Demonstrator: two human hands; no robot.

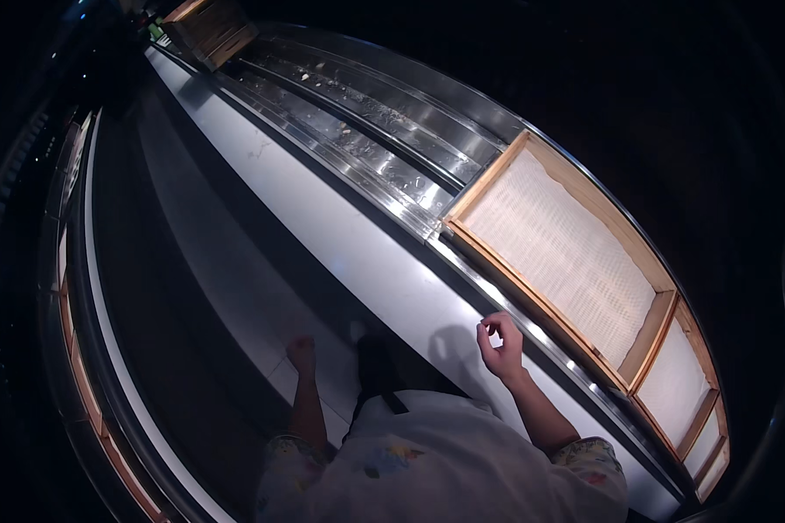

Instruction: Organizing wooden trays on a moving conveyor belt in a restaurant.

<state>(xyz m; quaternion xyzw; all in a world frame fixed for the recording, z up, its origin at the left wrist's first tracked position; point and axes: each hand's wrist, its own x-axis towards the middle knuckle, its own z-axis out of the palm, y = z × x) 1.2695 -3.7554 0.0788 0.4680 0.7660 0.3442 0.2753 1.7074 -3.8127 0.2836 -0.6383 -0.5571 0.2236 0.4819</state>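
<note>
My right hand (502,341) is raised over the white counter ledge (366,242), its fingers curled towards the thumb with a gap between them and nothing visible in it. A wooden tray lined with pale mesh cloth (556,248) lies up and right of that hand, on a metal counter. My left hand (301,353) hangs low above the dark floor, loosely curled and dim; nothing shows in it.
More wooden trays (674,379) continue the row at the lower right. Wet metal channels (366,131) with scattered pale bits run towards a wooden box (209,33) at the upper left. Another counter edge (104,301) curves along the left.
</note>
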